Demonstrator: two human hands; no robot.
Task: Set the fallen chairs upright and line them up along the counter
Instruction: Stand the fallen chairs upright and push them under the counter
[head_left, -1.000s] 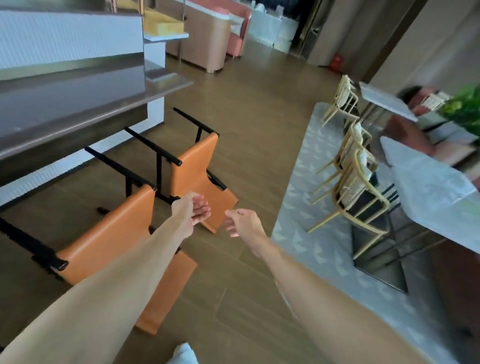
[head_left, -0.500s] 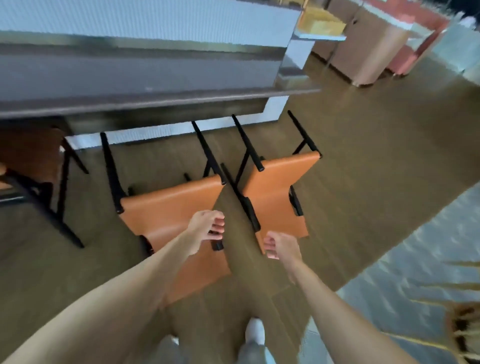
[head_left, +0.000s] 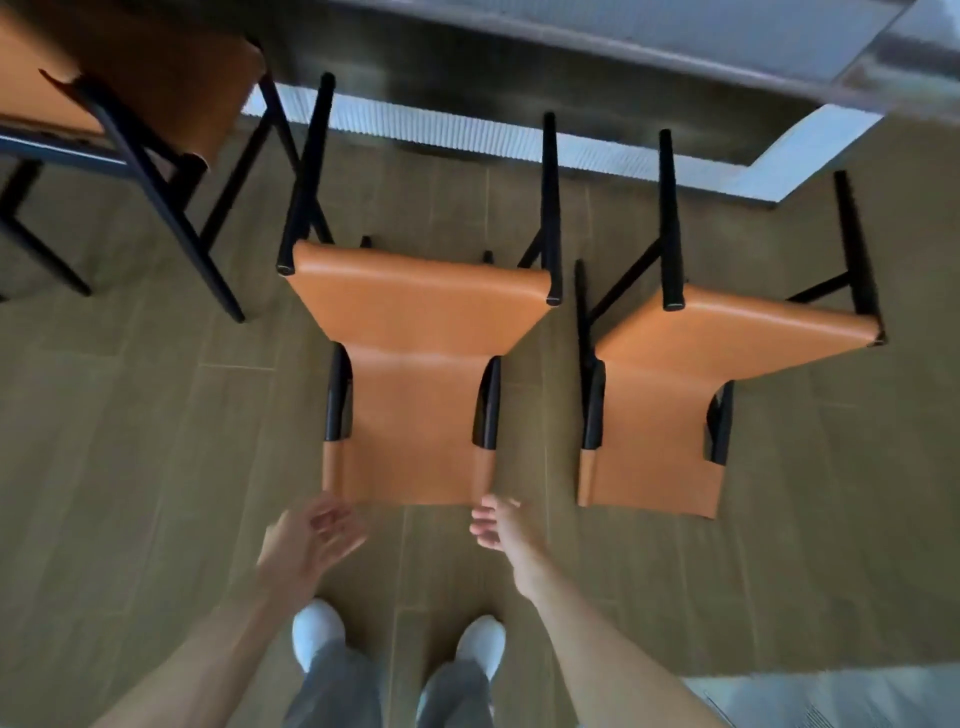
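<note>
Both hands — left hand (head_left: 311, 540), right hand (head_left: 501, 525) — hang loosely spread, empty, just short of the middle fallen chair (head_left: 415, 374); next, probably grip its near edge and tip it up toward the bench (head_left: 571, 78).

Home kitchen-dining area, by my reading: wood-plank floor (head_left: 156, 441), bar counter (head_left: 623, 57) with a ribbed base, orange leather chairs (head_left: 415, 364) beside it.

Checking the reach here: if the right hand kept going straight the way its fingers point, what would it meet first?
Probably the near edge of the fallen chair's backrest, just ahead of the right hand; depth is unclear.
</note>
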